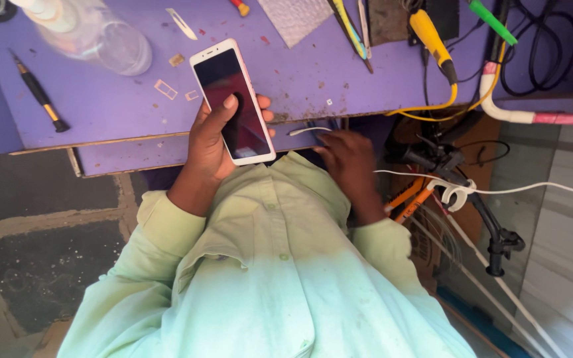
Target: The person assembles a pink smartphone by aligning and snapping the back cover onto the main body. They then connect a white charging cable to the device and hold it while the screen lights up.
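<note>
Two hands [210, 149] [346, 162], one smartphone [232, 101], left-held.

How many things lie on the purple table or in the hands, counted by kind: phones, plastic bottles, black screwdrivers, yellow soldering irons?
Phones: 1, the white phone in the left hand
Plastic bottles: 1, the clear bottle
Black screwdrivers: 1, the black screwdriver
Yellow soldering irons: 1, the yellow soldering iron
Total: 4
</note>
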